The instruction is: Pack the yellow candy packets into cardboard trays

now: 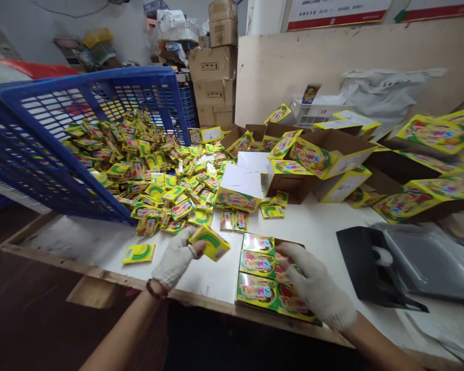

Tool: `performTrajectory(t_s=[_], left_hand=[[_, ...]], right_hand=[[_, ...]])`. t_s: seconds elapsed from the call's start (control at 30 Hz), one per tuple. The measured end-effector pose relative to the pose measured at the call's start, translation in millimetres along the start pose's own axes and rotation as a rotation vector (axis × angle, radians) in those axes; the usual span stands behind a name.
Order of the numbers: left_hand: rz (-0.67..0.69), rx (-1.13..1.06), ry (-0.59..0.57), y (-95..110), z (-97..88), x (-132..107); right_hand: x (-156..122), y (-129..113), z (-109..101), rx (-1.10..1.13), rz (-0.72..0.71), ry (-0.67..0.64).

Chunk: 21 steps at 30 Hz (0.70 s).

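Within left hand (175,262); yellow packet (213,244)

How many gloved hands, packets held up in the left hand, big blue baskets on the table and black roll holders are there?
Gloved hands: 2 (left hand, right hand)
Held-up packet: 1
Big blue basket: 1
Black roll holder: 1
Total: 5

Brown cartons (212,93) stand stacked beside a pale board (286,67).
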<state>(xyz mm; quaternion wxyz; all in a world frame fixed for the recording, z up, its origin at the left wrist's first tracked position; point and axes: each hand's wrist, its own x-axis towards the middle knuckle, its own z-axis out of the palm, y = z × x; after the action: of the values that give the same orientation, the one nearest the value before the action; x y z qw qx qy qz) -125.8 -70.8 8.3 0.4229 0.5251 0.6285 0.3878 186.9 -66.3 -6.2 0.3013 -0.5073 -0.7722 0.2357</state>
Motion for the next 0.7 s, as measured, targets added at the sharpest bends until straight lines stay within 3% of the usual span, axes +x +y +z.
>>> performTrajectory(t_s=[0.1, 0.2, 0.3, 0.4, 0.47, 0.53, 0.57, 0.63, 0.7], left_hand=[[0.028, -0.253, -0.137, 19, 62.3, -7], [0.173, -0.262, -0.151, 27, 100.5, -12], [0.465, -0.152, -0.174, 33, 115.9, -12], [0.753, -0.022, -0.238, 35, 124.8, -7], [0.829, 0.094, -0.201, 31, 128.1, 2], [0.777, 0.259, -0.084, 21, 124.5, 16], [0.685, 0.386, -0.011, 14, 119.1, 25], [0.413, 0.675, 0.115, 0, 101.8, 45], [0.166, 0.893, 0.199, -13, 80.3, 64]], right_hand=[[34, -34, -9, 0.094, 0.083, -0.120], [51, -37, -27, 0.100, 0.060, -0.273], [54, -16, -50, 0.209, 0.015, -0.423], [52, 9, -63, 0.286, 0.006, -0.665], [51, 22, -64, 0.254, 0.073, -0.772], [51, 30, -62, 0.102, 0.187, -0.711], [52, 32, -61, -0.018, 0.240, -0.653], [54, 31, -55, -0.286, 0.290, -0.606], [58, 25, -47, -0.513, 0.269, -0.659]])
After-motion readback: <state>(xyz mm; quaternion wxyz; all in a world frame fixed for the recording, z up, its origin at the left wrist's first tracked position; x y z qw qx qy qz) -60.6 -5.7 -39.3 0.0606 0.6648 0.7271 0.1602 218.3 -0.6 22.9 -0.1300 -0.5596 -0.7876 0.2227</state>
